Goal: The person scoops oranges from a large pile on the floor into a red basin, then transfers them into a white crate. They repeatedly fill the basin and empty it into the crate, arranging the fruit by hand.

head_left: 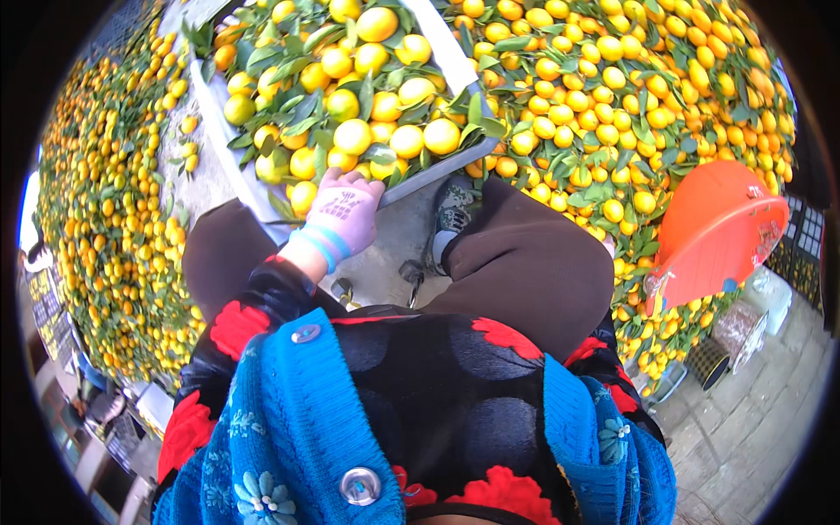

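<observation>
My left hand [341,214], in a pale pink glove with a blue-striped cuff, grips the near rim of a grey-white plastic crate [437,179]. Its fingers curl over the edge, against the fruit inside. Oranges [353,137] with green leaves fill the crate, which sits in front of my knees. Of my right hand [609,246] only a small sliver shows beyond my right knee, beside the right-hand heap of fruit. My leg hides the rest, so its fingers cannot be made out.
Large heaps of leafy oranges lie on the left [114,227] and right [604,96]. An orange-red plastic container [713,232] leans on the right heap. Behind it are a clear bag [739,331] and grey paving [744,420]. My shoe [452,214] stands close to the crate.
</observation>
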`<action>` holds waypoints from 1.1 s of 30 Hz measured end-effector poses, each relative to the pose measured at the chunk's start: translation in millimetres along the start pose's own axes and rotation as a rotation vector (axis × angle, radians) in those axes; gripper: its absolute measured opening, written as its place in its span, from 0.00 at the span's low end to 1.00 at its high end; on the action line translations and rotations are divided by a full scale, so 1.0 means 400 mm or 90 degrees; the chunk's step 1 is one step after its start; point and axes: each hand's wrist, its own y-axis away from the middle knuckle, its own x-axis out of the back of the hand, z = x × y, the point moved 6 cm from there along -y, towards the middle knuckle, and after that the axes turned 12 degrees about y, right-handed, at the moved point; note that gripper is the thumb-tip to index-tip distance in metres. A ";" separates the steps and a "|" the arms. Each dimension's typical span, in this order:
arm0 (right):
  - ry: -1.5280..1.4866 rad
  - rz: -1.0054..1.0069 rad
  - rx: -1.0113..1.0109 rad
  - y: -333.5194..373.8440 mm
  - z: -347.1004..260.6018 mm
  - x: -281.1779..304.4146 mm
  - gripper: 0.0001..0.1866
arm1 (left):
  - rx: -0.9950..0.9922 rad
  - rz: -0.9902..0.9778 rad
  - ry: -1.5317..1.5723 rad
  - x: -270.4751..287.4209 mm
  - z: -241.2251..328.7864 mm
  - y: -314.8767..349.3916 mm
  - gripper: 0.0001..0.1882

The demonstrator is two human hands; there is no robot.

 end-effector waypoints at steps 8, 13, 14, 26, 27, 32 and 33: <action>-0.818 -0.368 -0.170 0.071 -0.038 -0.053 0.35 | 0.041 -0.020 -0.084 -0.068 0.040 0.068 0.10; -1.134 -0.420 0.128 0.126 -0.175 0.209 0.26 | 0.018 0.005 -0.029 -0.111 0.113 0.122 0.10; -1.132 -0.276 0.157 0.130 -0.207 0.269 0.26 | 0.030 0.018 -0.024 -0.113 0.108 0.128 0.10; -1.161 -0.774 0.590 0.487 -0.518 0.658 0.29 | -0.176 0.435 0.013 -0.069 0.135 0.234 0.20; -1.156 -0.764 0.559 0.534 -0.495 0.660 0.29 | -0.140 0.450 0.045 -0.064 0.123 0.248 0.20; -1.001 -0.858 0.541 0.828 -0.435 0.578 0.27 | 0.058 0.246 0.073 -0.120 0.036 0.254 0.20; -0.942 -0.860 0.531 0.868 -0.432 0.549 0.27 | 0.053 0.264 0.103 -0.123 0.026 0.250 0.19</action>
